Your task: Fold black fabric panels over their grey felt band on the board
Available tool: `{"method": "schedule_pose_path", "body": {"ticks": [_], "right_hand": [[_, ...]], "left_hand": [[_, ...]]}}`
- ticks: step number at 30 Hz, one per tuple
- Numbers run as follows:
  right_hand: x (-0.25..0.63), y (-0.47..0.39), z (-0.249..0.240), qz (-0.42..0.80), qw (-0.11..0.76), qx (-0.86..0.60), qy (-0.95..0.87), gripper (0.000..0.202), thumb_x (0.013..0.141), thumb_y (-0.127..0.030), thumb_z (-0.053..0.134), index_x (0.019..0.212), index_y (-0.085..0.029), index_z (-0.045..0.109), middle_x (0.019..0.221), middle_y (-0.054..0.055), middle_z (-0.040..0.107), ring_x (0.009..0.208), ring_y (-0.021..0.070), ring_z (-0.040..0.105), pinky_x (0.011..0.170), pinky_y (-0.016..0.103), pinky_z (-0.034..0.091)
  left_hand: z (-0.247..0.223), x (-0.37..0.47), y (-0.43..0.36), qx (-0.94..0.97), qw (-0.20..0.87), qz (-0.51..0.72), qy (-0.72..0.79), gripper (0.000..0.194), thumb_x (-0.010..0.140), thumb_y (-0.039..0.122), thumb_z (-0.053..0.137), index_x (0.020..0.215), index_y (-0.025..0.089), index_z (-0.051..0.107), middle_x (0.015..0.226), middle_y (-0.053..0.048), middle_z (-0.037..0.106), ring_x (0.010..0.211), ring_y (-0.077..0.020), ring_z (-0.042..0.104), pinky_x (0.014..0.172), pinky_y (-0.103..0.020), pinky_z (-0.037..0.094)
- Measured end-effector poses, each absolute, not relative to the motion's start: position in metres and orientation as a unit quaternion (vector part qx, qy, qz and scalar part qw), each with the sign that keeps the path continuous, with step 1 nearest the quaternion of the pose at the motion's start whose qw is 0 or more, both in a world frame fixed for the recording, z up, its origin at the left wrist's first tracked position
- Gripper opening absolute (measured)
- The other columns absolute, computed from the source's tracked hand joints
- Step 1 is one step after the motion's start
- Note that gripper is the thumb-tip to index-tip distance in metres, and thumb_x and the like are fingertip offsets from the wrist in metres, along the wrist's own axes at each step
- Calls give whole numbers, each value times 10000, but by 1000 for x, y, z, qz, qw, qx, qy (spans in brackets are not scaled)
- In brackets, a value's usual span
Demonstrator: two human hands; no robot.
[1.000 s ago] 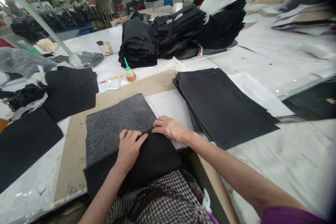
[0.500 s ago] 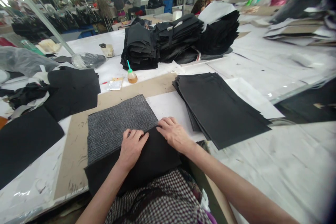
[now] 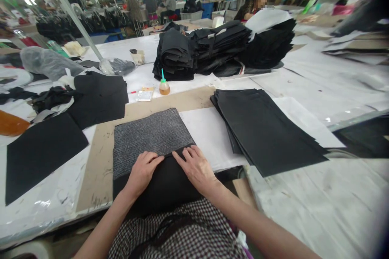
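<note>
A black sheet (image 3: 170, 186) lies partly over a grey ribbed piece (image 3: 148, 129) at the table's front edge and hangs toward my checked clothing. My left hand (image 3: 144, 172) is closed on the sheet's upper edge, thumb toward the middle. Close beside it on the right, my right hand (image 3: 196, 170) has its thumb and fingers pressed on the same edge, near the grey piece's right corner. The fingertips partly hide the edge. To the right lies a stack of smooth black sheets (image 3: 267, 129).
Behind are bundled black pieces (image 3: 219, 46) and a small bottle (image 3: 164, 87) with a green spout. Black pieces (image 3: 42, 153) and a plastic-wrapped bundle (image 3: 48, 62) lie at left. A slanted pole (image 3: 73, 14) rises there. A person (image 3: 249, 6) is beyond the bundles.
The view has shifted, so the scene appears further right. My hands have come closer together along the black sheet's edge, and the sheet now lines up more evenly with the grey piece.
</note>
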State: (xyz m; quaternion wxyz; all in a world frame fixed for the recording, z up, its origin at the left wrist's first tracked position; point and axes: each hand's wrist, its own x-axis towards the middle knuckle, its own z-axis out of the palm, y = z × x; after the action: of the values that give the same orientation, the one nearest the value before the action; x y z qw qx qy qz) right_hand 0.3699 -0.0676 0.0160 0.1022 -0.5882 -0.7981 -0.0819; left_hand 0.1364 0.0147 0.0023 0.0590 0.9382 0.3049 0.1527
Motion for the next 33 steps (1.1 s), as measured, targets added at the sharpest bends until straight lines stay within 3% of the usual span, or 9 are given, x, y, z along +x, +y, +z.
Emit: {"method": "schedule_pose_path", "body": {"ticks": [8,12,14,17,22,27,33], "right_hand": [[357,-67,17,-81,88,-589,-799,487,918,-104,523,1392,-217,537,1026,134,621,1048,285,559,1062,525,351],[344,-67,14,-84,112,-598,-789,401,943,-129,506,1334,-186,572,1224,160,585,1239,322,465,1084,555,334],[333,-66,11,-79,126,-584,-798,374,953,-126,485,1316,-156,571,1273,159,565,1249,311,455,1059,509,388],[318,-64,5,-62,123,-565,-813,379,945,-102,476,1314,-129,558,1161,146,600,1100,274,528,945,423,487],[315,-64,3,-60,121,-555,-821,427,932,-89,486,1355,-132,523,1158,146,600,1113,274,527,919,403,513],[307,-67,7,-64,97,-564,-818,504,945,-119,484,1439,-217,461,1177,143,590,1156,299,515,876,431,521],[294,-66,12,-81,70,-574,-812,516,927,-120,524,1414,-287,498,1131,141,592,1098,314,541,808,440,523]], "left_hand": [[9,134,6,946,-12,124,299,288,989,174,474,1229,236,620,1063,-74,614,980,-220,539,895,-402,423],[13,137,4,951,-53,107,284,286,996,171,450,1225,224,613,1046,-72,609,962,-221,536,885,-395,415],[14,137,3,951,-60,98,286,287,997,177,448,1234,218,604,1044,-72,607,960,-224,534,872,-390,416],[12,128,4,947,-40,99,304,289,992,191,465,1250,219,593,1054,-74,609,971,-226,530,851,-380,426],[4,82,4,933,29,142,329,317,988,160,444,1252,240,599,1079,-69,614,970,-203,536,882,-373,448],[2,49,-1,924,35,169,340,349,983,150,432,1266,249,610,1081,-78,618,956,-202,533,870,-376,470],[10,47,-3,940,-11,102,325,365,978,142,456,1312,233,575,1115,-86,608,993,-224,525,879,-391,444]]}}
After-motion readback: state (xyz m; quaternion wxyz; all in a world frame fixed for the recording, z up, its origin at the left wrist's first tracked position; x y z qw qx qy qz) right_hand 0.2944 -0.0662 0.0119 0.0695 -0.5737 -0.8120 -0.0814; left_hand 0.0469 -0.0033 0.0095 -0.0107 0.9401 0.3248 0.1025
